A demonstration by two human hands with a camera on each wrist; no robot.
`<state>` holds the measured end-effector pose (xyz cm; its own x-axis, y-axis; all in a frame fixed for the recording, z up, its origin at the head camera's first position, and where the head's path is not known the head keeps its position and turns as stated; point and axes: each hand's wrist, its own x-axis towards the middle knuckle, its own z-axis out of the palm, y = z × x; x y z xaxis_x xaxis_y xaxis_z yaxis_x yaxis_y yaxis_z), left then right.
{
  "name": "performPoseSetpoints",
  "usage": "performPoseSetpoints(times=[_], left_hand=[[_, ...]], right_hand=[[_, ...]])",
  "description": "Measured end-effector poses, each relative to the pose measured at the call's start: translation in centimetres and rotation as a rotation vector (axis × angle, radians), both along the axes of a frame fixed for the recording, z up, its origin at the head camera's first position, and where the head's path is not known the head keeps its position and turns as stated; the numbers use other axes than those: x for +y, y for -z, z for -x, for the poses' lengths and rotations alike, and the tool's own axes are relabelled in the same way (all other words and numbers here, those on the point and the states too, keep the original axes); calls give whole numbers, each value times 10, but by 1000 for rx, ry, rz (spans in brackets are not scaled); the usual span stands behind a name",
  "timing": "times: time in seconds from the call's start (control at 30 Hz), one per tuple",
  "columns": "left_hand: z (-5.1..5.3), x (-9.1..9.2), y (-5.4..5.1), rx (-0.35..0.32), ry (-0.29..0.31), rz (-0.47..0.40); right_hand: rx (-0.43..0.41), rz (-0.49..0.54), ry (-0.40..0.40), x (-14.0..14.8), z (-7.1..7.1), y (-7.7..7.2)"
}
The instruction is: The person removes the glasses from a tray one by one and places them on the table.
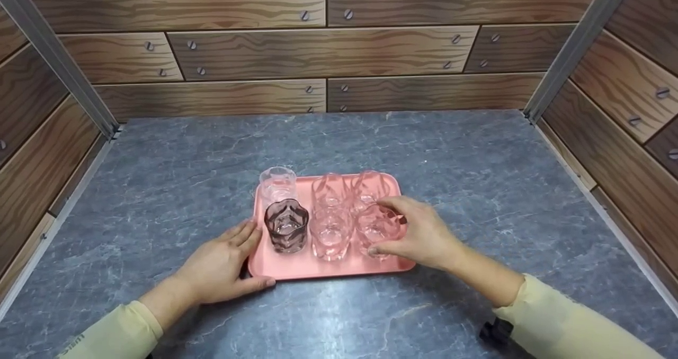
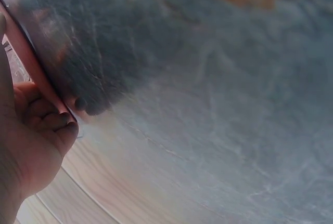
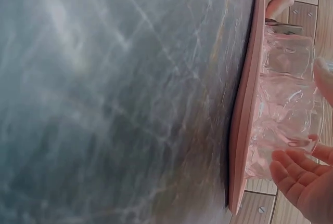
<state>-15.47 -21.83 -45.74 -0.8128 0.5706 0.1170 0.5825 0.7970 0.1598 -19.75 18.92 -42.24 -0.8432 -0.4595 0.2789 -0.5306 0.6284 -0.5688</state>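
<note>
A pink rectangular tray (image 1: 288, 271) lies on the table, holding two rows of tumblers with wavy rims. A smoky dark tumbler (image 1: 286, 226) stands at its front left, a clear tumbler (image 1: 277, 181) behind that one. My left hand (image 1: 220, 266) rests against the tray's left front corner, fingers along the side and thumb at the front edge. At the front right my right hand (image 1: 426, 234) holds a clear tumbler (image 1: 377, 232) between thumb and fingers. That tumbler stands on the tray, beside another clear tumbler (image 1: 330, 237). In the right wrist view the fingers (image 3: 294, 172) curve beside the clear glass.
Two further clear tumblers, a back-middle one (image 1: 331, 189) and a back-right one (image 1: 371, 187), stand close behind the front row. The grey marbled table (image 1: 212, 152) surrounds the tray. Wood-patterned walls (image 1: 318, 52) enclose the back and sides.
</note>
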Motion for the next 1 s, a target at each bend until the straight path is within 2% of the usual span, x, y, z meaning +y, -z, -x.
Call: performPoseSetpoints(times=[0.2,0.6,0.8,1.0], left_hand=[[2,1,-1,8,-1,3],[3,1,0,5,-2,-9],[2,0,1,18,3,-16],[-1,-2,2,17,-3,-9]], right_hand=[[27,36,-9,-3,-1,-2],[-79,19,-4,16,1,-13],[-90,30,-6,33,10,-28],[-101,52,27,49,28,-48]])
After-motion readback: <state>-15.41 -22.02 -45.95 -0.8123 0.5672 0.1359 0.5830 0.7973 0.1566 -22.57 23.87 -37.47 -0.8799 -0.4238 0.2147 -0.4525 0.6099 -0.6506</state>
